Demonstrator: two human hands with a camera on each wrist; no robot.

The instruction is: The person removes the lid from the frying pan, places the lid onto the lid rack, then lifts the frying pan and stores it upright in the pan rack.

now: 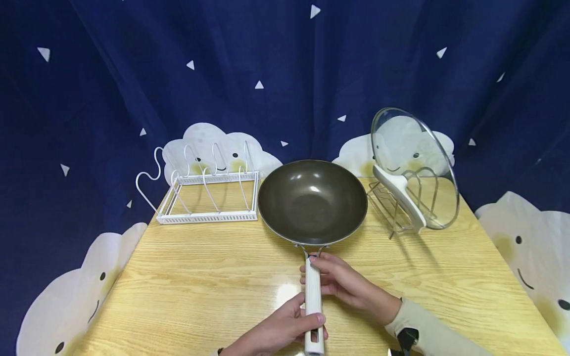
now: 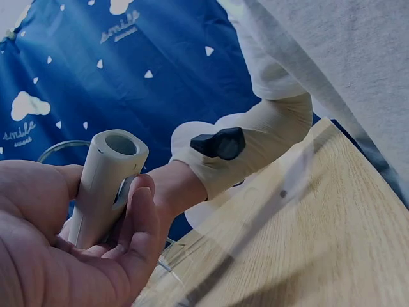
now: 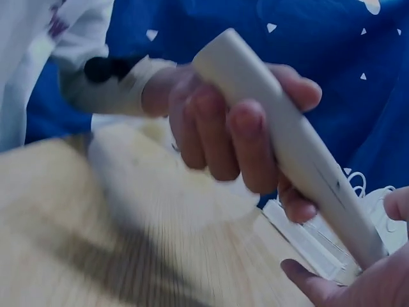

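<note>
A dark wok [image 1: 311, 217] with a long white handle [image 1: 313, 289] is held up over the table, its bowl facing me and its handle pointing down toward me. My left hand [image 1: 282, 325] grips the lower end of the handle, thumb across its top by the hanging slot. Close under the bowl, my right hand [image 1: 347, 283] holds the upper handle, fingertips showing on its far side. The left wrist view has the hollow handle end [image 2: 108, 182] between thumb and fingers. In the right wrist view, left-hand fingers [image 3: 249, 137] curl round the handle.
A white wire rack [image 1: 209, 216] stands at the back left of the wooden table [image 1: 200, 277]. At the back right, a glass lid [image 1: 438, 158] with a white handle leans in a metal wire rack [image 1: 394, 212]. Blue curtain [image 1: 285, 59] hangs behind the table.
</note>
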